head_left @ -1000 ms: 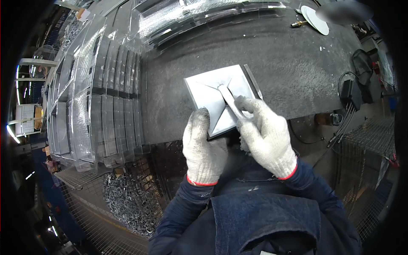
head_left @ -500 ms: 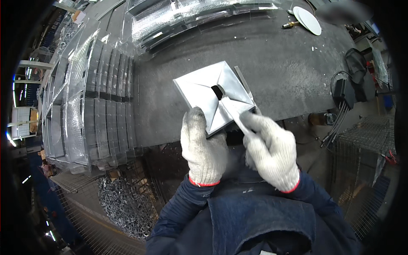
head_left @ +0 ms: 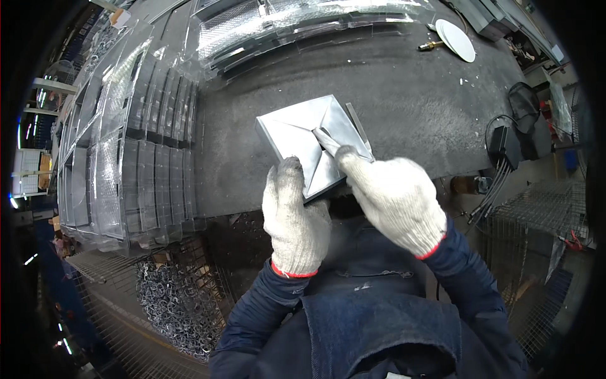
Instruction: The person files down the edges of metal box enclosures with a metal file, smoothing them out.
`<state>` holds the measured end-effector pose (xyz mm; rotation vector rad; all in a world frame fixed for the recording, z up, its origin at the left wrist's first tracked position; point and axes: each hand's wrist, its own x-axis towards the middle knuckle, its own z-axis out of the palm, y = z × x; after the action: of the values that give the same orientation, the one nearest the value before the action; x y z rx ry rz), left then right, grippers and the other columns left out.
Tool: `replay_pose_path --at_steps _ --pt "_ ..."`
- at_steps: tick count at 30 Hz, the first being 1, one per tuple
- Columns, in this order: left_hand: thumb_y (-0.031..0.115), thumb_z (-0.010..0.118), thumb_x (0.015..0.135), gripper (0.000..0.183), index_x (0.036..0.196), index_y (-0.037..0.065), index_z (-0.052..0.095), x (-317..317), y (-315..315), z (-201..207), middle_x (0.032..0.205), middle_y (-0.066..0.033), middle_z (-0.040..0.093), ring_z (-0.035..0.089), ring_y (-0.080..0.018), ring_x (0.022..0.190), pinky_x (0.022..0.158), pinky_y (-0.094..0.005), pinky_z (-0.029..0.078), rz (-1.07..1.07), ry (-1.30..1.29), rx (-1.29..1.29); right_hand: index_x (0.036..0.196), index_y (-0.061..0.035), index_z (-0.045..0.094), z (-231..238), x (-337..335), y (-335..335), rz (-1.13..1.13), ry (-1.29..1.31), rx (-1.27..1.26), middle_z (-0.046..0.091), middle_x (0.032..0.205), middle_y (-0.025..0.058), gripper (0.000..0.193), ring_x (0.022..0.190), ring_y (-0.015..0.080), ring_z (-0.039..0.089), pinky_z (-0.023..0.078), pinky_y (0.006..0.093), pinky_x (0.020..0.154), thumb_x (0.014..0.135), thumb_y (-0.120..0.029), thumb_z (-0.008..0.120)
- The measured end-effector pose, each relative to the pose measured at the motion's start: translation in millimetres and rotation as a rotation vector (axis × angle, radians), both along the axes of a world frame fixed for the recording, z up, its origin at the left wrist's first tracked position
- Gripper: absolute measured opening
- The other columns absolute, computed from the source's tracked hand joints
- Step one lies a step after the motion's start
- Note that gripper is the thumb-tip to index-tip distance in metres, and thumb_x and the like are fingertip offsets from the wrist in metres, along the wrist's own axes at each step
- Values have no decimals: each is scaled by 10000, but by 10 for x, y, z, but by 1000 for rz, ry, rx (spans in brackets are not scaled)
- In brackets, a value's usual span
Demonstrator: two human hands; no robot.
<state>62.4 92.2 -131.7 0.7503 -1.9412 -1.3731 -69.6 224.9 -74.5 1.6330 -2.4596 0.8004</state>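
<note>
A square, silver sheet-metal piece (head_left: 297, 117) with box-like sides and creased faces meeting at its middle rests at the bench's near edge, turned at an angle. My left hand (head_left: 295, 218), in a white knit glove with a red cuff, grips its near left side, thumb on top and fingers underneath. My gloved right hand (head_left: 398, 196) is closed on a narrow flat tool (head_left: 324, 140) whose tip meets the piece's middle, over the dark opening there. Most of the tool is hidden in the hand, so its exact kind is unclear. A thin metal strip (head_left: 358, 123) lies along the piece's far right side.
Stacked clear plastic trays (head_left: 158, 151) stand on the left, with more trays (head_left: 303, 38) along the back. White discs (head_left: 456, 41) lie at the far right of the dark bench (head_left: 429, 114). A wire basket of metal hooks or rings (head_left: 180, 309) sits below left; cables (head_left: 492, 189) hang at right.
My right hand has moved up and left over the piece, bringing the tool's tip across the dark opening. My left hand keeps its grip. The view has shifted slightly.
</note>
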Motion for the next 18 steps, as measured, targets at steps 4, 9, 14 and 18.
replay_pose_path --at_steps 4,9,14,18 --pt "-219 812 749 858 1564 -28 624 59 -121 63 1546 -399 602 698 -521 1389 1156 -466 610 -33 -174 -461 1373 -65 732 74 -16 83 -5 166 145 650 727 57 420 627 251 683 539 408 634 958 -85 800" --pt "-197 821 750 857 1565 -13 629 117 -78 -321 1518 -395 628 714 -529 1353 1138 -467 620 19 -45 -102 1333 -92 723 95 30 171 9 243 182 619 685 -4 340 601 171 680 540 350 609 998 -157 716" --pt "-199 856 717 895 1559 -3 621 -8 -133 1 1477 -336 667 710 -479 1368 1152 -471 611 134 270 807 1305 -64 709 60 -8 35 24 170 137 623 680 38 329 586 240 682 547 398 605 979 -77 755" --pt "-177 894 677 960 1573 -1 597 -115 -267 306 1418 -285 702 699 -445 1375 1167 -472 593 172 403 1295 1362 -44 721 201 22 231 19 -187 154 739 788 152 362 667 332 762 610 445 655 1006 -92 763"
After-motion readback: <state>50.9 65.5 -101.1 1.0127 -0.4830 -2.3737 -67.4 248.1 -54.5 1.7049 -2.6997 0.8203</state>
